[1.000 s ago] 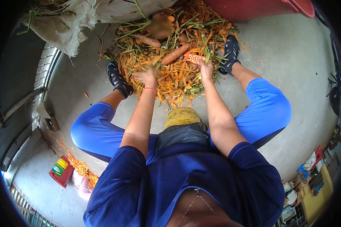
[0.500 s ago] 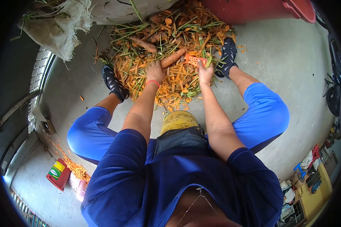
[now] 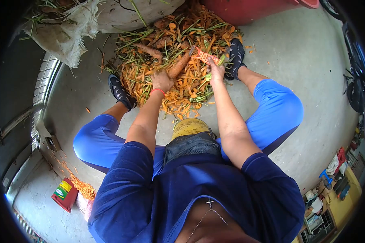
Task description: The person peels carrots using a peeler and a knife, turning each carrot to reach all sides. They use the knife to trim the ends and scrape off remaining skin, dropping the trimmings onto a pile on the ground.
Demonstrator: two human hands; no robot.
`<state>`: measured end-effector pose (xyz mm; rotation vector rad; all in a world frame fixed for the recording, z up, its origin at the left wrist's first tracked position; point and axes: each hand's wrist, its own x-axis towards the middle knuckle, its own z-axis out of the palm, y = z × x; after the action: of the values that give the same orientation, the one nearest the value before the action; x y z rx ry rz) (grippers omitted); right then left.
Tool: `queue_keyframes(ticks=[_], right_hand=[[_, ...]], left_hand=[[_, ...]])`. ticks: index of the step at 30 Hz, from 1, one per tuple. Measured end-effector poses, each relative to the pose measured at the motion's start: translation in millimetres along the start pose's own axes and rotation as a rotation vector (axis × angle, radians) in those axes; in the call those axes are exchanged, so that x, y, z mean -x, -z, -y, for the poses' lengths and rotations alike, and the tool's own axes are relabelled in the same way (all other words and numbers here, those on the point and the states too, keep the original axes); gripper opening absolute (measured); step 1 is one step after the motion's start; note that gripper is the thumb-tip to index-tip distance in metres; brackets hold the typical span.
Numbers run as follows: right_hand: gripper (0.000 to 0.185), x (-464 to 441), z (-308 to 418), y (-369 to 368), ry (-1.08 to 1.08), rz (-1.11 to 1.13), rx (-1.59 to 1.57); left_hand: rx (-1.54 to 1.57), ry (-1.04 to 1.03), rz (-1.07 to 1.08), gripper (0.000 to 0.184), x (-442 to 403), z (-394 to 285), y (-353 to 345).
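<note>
Fingers of the left hand [image 3: 162,82] are curled round the near end of a big carrot [image 3: 179,67], with another whole carrot [image 3: 149,50] up to the left. Lots of peels [image 3: 186,91] are already off, heaped all around. Both carrots look dull, so their skins seem left to do. Next comes an orange peeler [image 3: 205,56], close by the big carrot's far end; I can't tell if they touch. Last, the right hand's [image 3: 217,73] fingers pinch the peeler's handle.
</note>
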<state>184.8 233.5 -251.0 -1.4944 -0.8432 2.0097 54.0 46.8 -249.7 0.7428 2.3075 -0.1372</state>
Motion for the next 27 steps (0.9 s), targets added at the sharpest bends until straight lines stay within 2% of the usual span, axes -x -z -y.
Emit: queue_keyframes(ticks=[4,7,8,11,12,15,19,21,22,23,25,27], right_hand=[[0.019,-0.7,0.6,2.5,-0.014,0.040,0.001],[0.019,-2.0,2.8,2.1,0.003,0.045,-0.032],[0.019,-2.1,4.1,1.0,0.012,0.039,-0.037],[0.018,-1.8,14.0,-10.8,0.050,0.033,-0.047],[0.017,1.7,23.2,-17.2,0.080,0.062,-0.034],[0.016,7.0,59.7,-42.7,0.146,0.206,0.105],[0.018,42.0,150.4,-87.4,0.253,0.408,0.427],[0.022,55.0,192.7,-112.8,0.421,0.563,0.473],[0.024,67.6,213.7,-122.6,0.465,0.637,0.453],[0.026,80.8,230.4,-131.9,0.503,0.709,0.434],[0.029,114.1,258.5,-150.0,0.428,0.852,0.314],[0.030,126.0,267.4,-164.1,0.525,0.844,0.341]], left_hand=[[0.155,0.083,0.315,0.037,-12.2,3.6,-0.4],[0.715,0.227,0.560,0.050,3.0,-1.7,17.1],[1.057,0.264,0.559,0.054,19.2,-10.7,25.8],[1.190,0.207,0.505,0.063,7.2,-0.2,-4.4],[1.088,0.161,0.448,0.067,3.9,4.1,-10.6],[0.975,0.003,0.326,0.064,6.8,7.1,12.7],[1.012,-0.241,-0.018,0.058,11.1,26.6,66.0],[1.208,-0.340,-0.098,0.059,24.7,37.2,109.1],[1.236,-0.400,-0.100,0.059,58.7,36.7,151.1],[1.385,-0.626,-0.043,0.054,90.3,35.0,190.0],[1.624,-0.678,-0.384,0.051,132.2,29.6,219.0],[1.601,-0.797,-0.329,0.055,166.3,36.2,247.4]])
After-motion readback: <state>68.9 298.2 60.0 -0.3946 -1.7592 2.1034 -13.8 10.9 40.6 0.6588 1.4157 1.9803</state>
